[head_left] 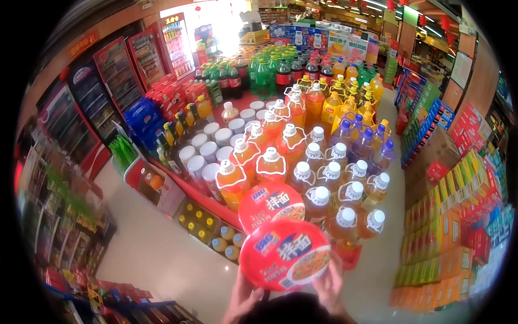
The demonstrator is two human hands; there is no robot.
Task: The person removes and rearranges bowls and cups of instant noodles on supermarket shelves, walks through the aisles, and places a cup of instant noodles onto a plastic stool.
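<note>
Together, two red-lidded noodle bowls (286, 255) before the crowded bench.

The left hand (245, 297) and right hand (328, 283) grip the nearer bowl's sides; the other overlaps just beyond it, near orange bottles (231, 182) and white-capped bottles (318, 201) on the bench (202, 198).

Head-worn view, forward and down

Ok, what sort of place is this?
Likely a supermarket or grocery store: red-framed glass-door drink coolers at left, rows of large white-capped clear plastic bottles on a display, and stacked yellow-green cartons along the right.
</note>
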